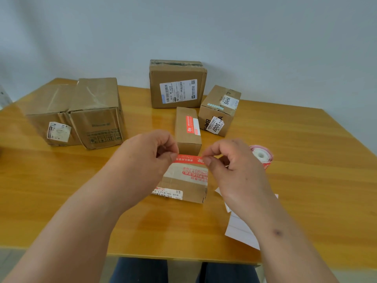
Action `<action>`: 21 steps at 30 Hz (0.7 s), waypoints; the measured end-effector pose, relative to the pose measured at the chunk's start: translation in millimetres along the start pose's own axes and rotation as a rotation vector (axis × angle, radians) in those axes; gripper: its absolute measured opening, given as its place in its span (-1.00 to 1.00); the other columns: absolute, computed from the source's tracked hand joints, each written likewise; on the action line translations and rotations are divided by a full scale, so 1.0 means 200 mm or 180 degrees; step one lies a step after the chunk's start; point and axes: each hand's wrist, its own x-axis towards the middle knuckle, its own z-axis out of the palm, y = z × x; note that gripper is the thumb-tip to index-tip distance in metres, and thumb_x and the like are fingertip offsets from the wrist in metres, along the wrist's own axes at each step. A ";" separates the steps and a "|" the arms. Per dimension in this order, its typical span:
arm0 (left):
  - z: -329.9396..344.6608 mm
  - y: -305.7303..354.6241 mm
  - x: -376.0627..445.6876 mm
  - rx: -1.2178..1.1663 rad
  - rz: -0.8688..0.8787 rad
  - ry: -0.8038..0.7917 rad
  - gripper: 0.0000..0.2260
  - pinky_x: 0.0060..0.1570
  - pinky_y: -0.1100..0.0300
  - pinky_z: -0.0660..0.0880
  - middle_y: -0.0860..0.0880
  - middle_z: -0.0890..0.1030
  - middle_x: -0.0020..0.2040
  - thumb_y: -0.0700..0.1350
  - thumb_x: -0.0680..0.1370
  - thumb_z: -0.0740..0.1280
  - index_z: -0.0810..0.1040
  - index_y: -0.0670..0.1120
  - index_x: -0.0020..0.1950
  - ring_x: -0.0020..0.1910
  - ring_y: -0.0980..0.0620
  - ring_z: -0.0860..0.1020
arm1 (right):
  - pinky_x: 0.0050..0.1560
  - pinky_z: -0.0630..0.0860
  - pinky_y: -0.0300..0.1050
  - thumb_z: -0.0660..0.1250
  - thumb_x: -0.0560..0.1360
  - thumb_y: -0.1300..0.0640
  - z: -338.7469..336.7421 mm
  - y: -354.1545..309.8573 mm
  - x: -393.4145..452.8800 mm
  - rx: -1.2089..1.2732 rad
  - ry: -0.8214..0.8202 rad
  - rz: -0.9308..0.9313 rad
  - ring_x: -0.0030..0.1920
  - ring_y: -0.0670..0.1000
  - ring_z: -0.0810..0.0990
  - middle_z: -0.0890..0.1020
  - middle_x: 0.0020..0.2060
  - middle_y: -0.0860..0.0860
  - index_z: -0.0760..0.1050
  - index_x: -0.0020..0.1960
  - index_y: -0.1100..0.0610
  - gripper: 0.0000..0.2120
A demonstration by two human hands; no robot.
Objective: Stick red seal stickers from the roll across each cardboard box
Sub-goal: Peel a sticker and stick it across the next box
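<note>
Pale grey-blue wall (244, 37) backs a glossy orange-brown wooden table (306, 150) on which several cardboard boxes stand. Both hands meet over the nearest box (184, 185), a small low carton with red printed tape on top and a white barcode label along its front edge. The left hand (149, 154) pinches one end of a red seal sticker (188, 159) between thumb and forefinger; the right hand (230, 160) pinches the other end the same way, remaining fingers curled. The sticker stretches level between the two grips, at the far top edge of that box; whether it touches the cardboard cannot be told.

Just beyond stands a narrow box (187, 130) that already carries a red seal sticker along its top. Right of it is a box marked BAHA (219, 111), with white labels, and behind both a taller box (177, 84) with a white shipping label on its front. Two larger cartons sit side by side at the far left: the left carton (51, 115) with a worn white label, the right carton (98, 113) with dark printed symbols low on its face.

The sticker roll (262, 156) lies on its side just right of the right hand, apart from it. White backing paper (240, 229) lies on the table beneath the right forearm. Dark trouser legs (142, 270) show below the table edge.
</note>
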 end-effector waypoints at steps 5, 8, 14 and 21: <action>-0.06 -0.05 0.05 -0.0061 -0.0092 -0.0111 -0.84 -0.38 0.25 0.52 0.07 0.59 -0.25 -0.06 0.56 0.33 0.53 0.11 -0.21 -0.27 0.08 0.64 | -0.33 0.35 -0.46 0.29 0.56 0.09 0.06 -0.02 0.02 0.0268 -0.0013 0.0029 -0.26 -0.26 0.50 0.57 -0.24 -0.21 0.50 -0.14 -0.18 -0.82; -0.08 -0.10 0.07 -0.0305 -0.0180 -0.0112 -0.84 -0.32 0.23 0.56 0.00 0.60 -0.30 -0.11 0.54 0.37 0.58 0.09 -0.23 -0.30 0.07 0.62 | -0.28 0.37 -0.48 0.30 0.56 0.11 0.09 -0.03 0.04 0.0347 -0.0014 0.0024 -0.15 -0.33 0.51 0.58 -0.22 -0.22 0.53 -0.11 -0.17 -0.83; -0.09 -0.18 0.14 -0.0497 -0.0300 -0.0350 -0.91 -0.17 0.07 0.61 0.02 0.62 -0.29 -0.11 0.52 0.41 0.61 0.10 -0.09 -0.31 0.08 0.58 | -0.33 0.43 -0.40 0.30 0.56 0.08 0.16 -0.03 0.08 0.0280 -0.0098 0.0229 -0.18 -0.31 0.54 0.57 -0.27 -0.21 0.51 -0.07 -0.15 -0.88; -0.08 -0.27 0.23 -0.0226 -0.0494 -0.0701 -0.80 -0.18 0.10 0.57 0.01 0.62 -0.16 -0.13 0.56 0.35 0.46 0.05 0.14 -0.19 0.06 0.58 | -0.36 0.30 -0.34 0.30 0.55 0.12 0.22 -0.03 0.13 0.0036 -0.0298 0.0354 -0.31 -0.17 0.52 0.56 -0.28 -0.09 0.30 0.10 -0.14 -0.75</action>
